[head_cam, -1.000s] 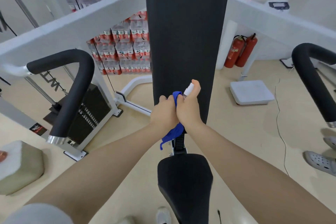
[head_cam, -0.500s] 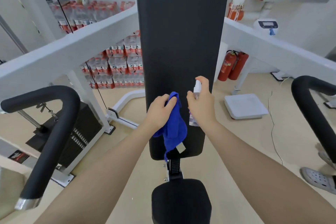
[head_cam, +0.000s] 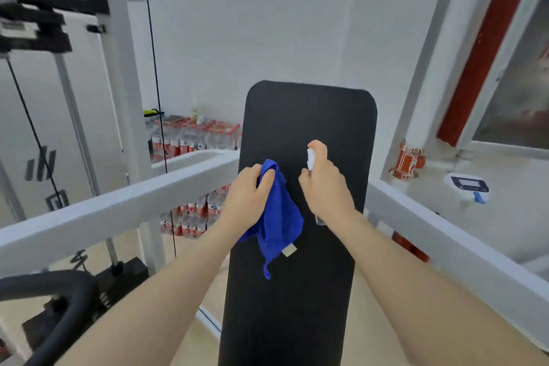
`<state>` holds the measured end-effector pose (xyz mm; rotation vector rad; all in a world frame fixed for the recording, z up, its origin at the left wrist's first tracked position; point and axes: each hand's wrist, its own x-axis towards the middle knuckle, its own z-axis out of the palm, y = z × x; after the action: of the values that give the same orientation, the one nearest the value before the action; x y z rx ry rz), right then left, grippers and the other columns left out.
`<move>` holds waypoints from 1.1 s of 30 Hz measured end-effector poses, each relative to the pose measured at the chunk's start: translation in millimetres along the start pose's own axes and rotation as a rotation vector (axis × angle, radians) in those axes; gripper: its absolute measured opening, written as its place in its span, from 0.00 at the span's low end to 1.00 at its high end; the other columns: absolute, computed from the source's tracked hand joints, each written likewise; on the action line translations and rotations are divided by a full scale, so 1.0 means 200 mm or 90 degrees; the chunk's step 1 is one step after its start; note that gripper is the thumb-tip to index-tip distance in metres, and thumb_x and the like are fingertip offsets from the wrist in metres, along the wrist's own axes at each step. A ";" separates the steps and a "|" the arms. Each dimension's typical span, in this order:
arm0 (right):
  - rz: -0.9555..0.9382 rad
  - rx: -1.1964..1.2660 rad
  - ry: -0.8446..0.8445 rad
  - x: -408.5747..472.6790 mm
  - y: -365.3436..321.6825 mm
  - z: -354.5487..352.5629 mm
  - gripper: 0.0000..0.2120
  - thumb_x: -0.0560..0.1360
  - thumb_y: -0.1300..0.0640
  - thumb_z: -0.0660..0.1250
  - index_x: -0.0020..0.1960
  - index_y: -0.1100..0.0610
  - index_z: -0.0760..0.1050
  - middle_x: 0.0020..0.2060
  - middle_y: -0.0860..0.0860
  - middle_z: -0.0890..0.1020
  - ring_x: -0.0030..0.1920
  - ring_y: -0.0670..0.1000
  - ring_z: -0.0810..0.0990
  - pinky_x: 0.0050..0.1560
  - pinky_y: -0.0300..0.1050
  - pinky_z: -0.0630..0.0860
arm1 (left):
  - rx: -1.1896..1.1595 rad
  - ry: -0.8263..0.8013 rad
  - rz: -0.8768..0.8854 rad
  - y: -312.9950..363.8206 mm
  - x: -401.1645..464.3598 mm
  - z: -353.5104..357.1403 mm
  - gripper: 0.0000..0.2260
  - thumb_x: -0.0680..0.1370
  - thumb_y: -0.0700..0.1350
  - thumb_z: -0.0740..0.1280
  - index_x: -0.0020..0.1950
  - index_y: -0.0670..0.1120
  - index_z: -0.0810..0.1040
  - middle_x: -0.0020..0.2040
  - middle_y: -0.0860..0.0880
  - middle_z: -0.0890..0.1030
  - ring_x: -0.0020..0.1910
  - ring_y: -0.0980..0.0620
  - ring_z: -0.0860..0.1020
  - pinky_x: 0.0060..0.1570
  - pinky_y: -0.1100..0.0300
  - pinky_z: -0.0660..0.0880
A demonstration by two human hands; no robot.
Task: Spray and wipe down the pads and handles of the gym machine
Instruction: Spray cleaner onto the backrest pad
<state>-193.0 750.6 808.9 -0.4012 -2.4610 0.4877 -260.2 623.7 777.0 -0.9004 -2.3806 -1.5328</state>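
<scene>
Black padding filled the middle of the head view — a tall back pad (head_cam: 300,306) with rounded top corners, standing upright against a white wall. A blue cloth (head_cam: 277,217) was gripped at its top edge by the left hand (head_cam: 246,199), fingers curled closed around it; the rest of the cloth hung loose in front of the pad, a small pale tag showing near its lower edge. Just to the right, a small spray bottle (head_cam: 311,159) was held in the closed right hand (head_cam: 326,187), its white nozzle pointed toward the pad and a finger resting on top. The two hands were near each other but apart. White frame bars (head_cam: 118,214) of the gym machine were seen running off to both sides, and a black curved handle (head_cam: 68,306) at the lower left. Stacked packs of bottled water (head_cam: 193,140) were visible behind the left bar.
</scene>
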 end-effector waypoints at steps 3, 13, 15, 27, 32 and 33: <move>-0.080 -0.052 0.030 0.22 -0.11 -0.11 0.19 0.80 0.58 0.55 0.69 0.52 0.55 0.42 0.53 0.73 0.35 0.53 0.76 0.32 0.46 0.72 | 0.054 0.043 0.048 0.07 0.15 -0.07 0.15 0.80 0.49 0.56 0.36 0.44 0.65 0.33 0.47 0.69 0.32 0.51 0.68 0.32 0.60 0.60; -0.076 -0.114 0.004 0.47 -0.31 0.05 0.21 0.79 0.61 0.55 0.69 0.54 0.54 0.40 0.55 0.72 0.29 0.52 0.71 0.24 0.42 0.64 | 0.068 0.027 0.126 -0.05 0.30 -0.24 0.14 0.78 0.49 0.59 0.39 0.40 0.72 0.33 0.45 0.74 0.32 0.50 0.71 0.33 0.59 0.65; -0.064 -0.125 0.017 0.44 -0.29 0.05 0.20 0.79 0.61 0.55 0.69 0.54 0.55 0.40 0.54 0.72 0.29 0.51 0.71 0.24 0.42 0.64 | 0.065 0.012 0.133 -0.06 0.29 -0.22 0.14 0.78 0.49 0.59 0.38 0.41 0.71 0.32 0.45 0.74 0.31 0.51 0.70 0.33 0.59 0.65; 0.094 -0.154 0.097 0.26 0.01 -0.22 0.17 0.78 0.61 0.57 0.64 0.53 0.57 0.42 0.56 0.76 0.37 0.55 0.77 0.40 0.55 0.80 | 0.087 -0.048 0.129 0.01 0.09 -0.17 0.14 0.78 0.51 0.59 0.39 0.43 0.72 0.36 0.46 0.75 0.35 0.49 0.73 0.34 0.60 0.66; 0.197 -0.098 0.089 0.11 0.11 -0.20 0.20 0.79 0.61 0.57 0.68 0.55 0.55 0.42 0.56 0.76 0.34 0.50 0.75 0.31 0.43 0.73 | 0.140 -0.115 0.095 0.01 0.02 -0.15 0.14 0.79 0.51 0.58 0.37 0.45 0.69 0.37 0.47 0.73 0.34 0.53 0.70 0.33 0.63 0.63; 0.223 -0.076 0.083 0.08 0.11 -0.18 0.20 0.79 0.61 0.58 0.68 0.55 0.55 0.45 0.57 0.77 0.36 0.50 0.76 0.33 0.43 0.75 | 0.155 -0.130 0.083 0.00 0.00 -0.15 0.13 0.79 0.51 0.57 0.37 0.47 0.68 0.40 0.48 0.72 0.35 0.54 0.70 0.34 0.63 0.64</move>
<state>-180.2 786.3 834.7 -0.8940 -2.3063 0.4413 -265.2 597.8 789.5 -1.1742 -2.5171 -1.1224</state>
